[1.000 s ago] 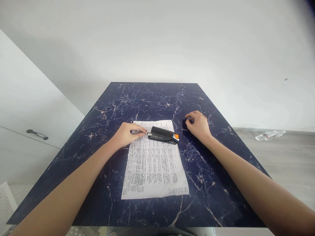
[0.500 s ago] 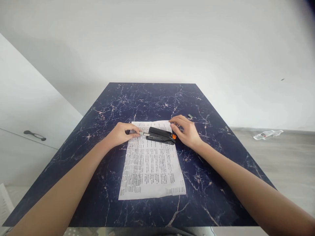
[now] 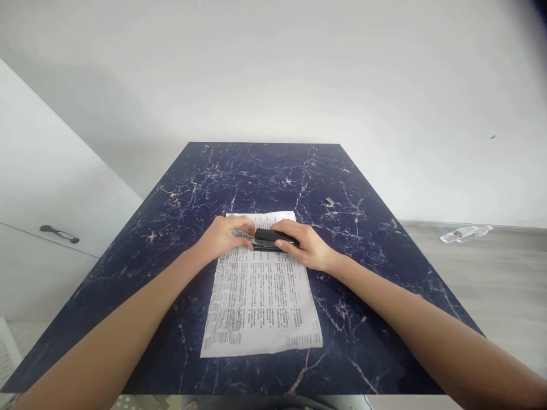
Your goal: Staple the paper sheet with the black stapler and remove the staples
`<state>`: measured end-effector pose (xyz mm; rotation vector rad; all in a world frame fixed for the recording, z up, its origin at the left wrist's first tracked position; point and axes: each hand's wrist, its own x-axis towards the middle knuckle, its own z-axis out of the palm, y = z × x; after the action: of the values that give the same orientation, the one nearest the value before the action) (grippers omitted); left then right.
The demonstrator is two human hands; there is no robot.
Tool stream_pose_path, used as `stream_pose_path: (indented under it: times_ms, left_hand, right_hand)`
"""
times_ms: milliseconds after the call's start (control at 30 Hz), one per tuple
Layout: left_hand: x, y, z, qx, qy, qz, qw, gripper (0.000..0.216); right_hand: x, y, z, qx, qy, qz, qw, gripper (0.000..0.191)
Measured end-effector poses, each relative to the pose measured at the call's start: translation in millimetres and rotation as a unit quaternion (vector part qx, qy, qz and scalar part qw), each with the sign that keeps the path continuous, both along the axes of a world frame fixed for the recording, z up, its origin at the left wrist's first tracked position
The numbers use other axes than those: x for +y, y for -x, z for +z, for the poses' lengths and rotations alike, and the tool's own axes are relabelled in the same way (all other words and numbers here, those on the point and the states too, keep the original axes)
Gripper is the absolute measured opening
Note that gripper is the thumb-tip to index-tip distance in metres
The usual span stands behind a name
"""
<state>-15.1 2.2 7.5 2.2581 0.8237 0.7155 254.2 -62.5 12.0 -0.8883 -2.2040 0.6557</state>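
Note:
A black stapler (image 3: 267,235) lies crosswise over the upper part of a printed sheet of paper (image 3: 273,296). My right hand (image 3: 307,245) is closed around its right end, thumb on the near side and fingers over the top. At the other end, my left hand (image 3: 226,236) has its curled fingers and thumb against the stapler's tip. A bit of its metal part shows between the upper and lower black halves. The orange piece at the back of the stapler is hidden under my right hand.
The paper rests on a dark blue marbled table (image 3: 256,176). A small metallic piece, perhaps staples (image 3: 329,201), lies beyond my right hand. Clear plastic bottles (image 3: 464,233) are on the floor at right. At left stands a white cabinet with a dark handle (image 3: 60,234).
My right hand has moved left and taken hold of the stapler's back end. The metal piece sticking out of its left end has gone in, with my left hand shifted right.

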Motion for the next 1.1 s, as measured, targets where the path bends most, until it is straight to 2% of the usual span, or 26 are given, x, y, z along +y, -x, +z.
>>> stream_pose_path:
  times_ms: [133,200,300,400,500,600,667,733,800,933,1000,1100]
  left_hand:
    - [-2.7,-4.1,-0.5,0.037,-0.107,-0.042,0.993,0.042]
    - [-5.4,-7.1,-0.9,0.046,-0.129,-0.048,0.989,0.044]
    - [-5.4,-7.7,-1.7,0.053,-0.114,-0.041,0.991,0.045]
    - [1.5,-0.8,-2.7,0.052,-0.058,-0.049,0.996,0.053]
    - [8.4,6.8,-4.8,0.046,-0.048,-0.010,0.998,0.048]
    - [9.2,9.0,-7.6,0.123,-0.089,0.038,0.988,0.053]
    - [7.7,9.1,-8.3,0.166,-0.108,0.026,0.980,0.052]
    - [6.7,10.2,-7.8,0.168,-0.114,0.001,0.979,0.042]
    - [6.4,12.4,-6.7,0.151,-0.109,-0.007,0.982,0.039]
    - [6.5,15.5,-5.9,0.122,-0.096,-0.018,0.988,0.039]
    - [6.2,15.5,-6.0,0.118,-0.090,-0.019,0.989,0.038]
    - [5.3,15.0,-5.8,0.119,-0.084,-0.014,0.989,0.038]
  right_hand:
    - [2.5,0.0,-2.6,0.013,-0.012,0.063,0.998,0.030]
    - [3.7,1.0,-4.4,0.012,-0.020,0.070,0.997,0.032]
    - [3.2,3.9,-5.5,0.007,-0.036,0.067,0.997,0.037]
    - [-1.3,5.9,-2.7,-0.020,-0.062,0.043,0.997,0.036]
    - [-4.1,-0.4,3.2,-0.019,-0.071,-0.049,0.996,0.026]
    - [2.5,-21.1,8.3,-0.008,-0.070,-0.203,0.977,0.021]
    - [10.7,-40.3,9.9,-0.031,-0.069,-0.289,0.954,0.020]
    - [18.0,-58.1,11.1,-0.066,-0.044,-0.320,0.944,0.020]
    - [21.5,-69.4,13.3,-0.088,-0.004,-0.305,0.948,0.022]
    - [17.2,-68.1,20.1,-0.086,0.050,-0.200,0.975,0.024]
    - [13.6,-61.5,22.2,-0.083,0.060,-0.166,0.981,0.022]
    - [11.2,-55.2,21.7,-0.087,0.044,-0.166,0.981,0.020]
